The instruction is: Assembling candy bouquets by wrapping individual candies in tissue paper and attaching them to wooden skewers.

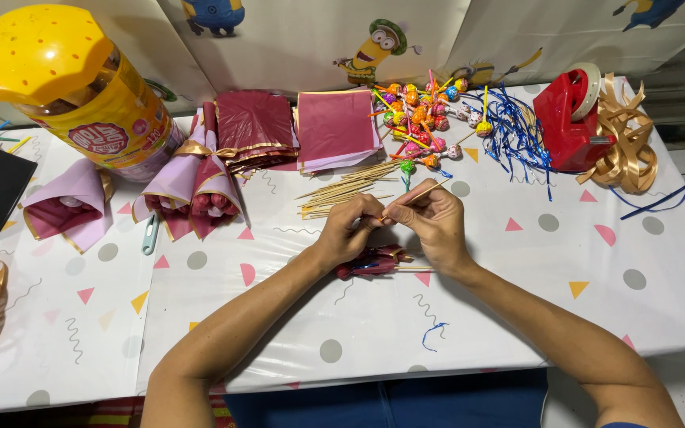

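My left hand (350, 226) and my right hand (431, 220) meet over the middle of the table, both pinching a thin wooden skewer (426, 192) that points up to the right. What the fingers hold at the skewer's lower end is hidden. Just below the hands lies a small bundle of red-wrapped lollipops (370, 260) on sticks. Behind the hands a loose heap of wooden skewers (346, 190) rests on the patterned tablecloth (517, 269). A pile of colourful wrapped lollipops (422, 119) lies farther back.
Maroon and pink paper sheets (334, 127) and finished paper-wrapped bouquets (200, 190) lie at the back left. A big yellow-lidded jar (73, 87) stands far left. A red tape dispenser (568, 119), gold ribbon (628, 147) and blue ribbon strands (517, 131) sit at the back right.
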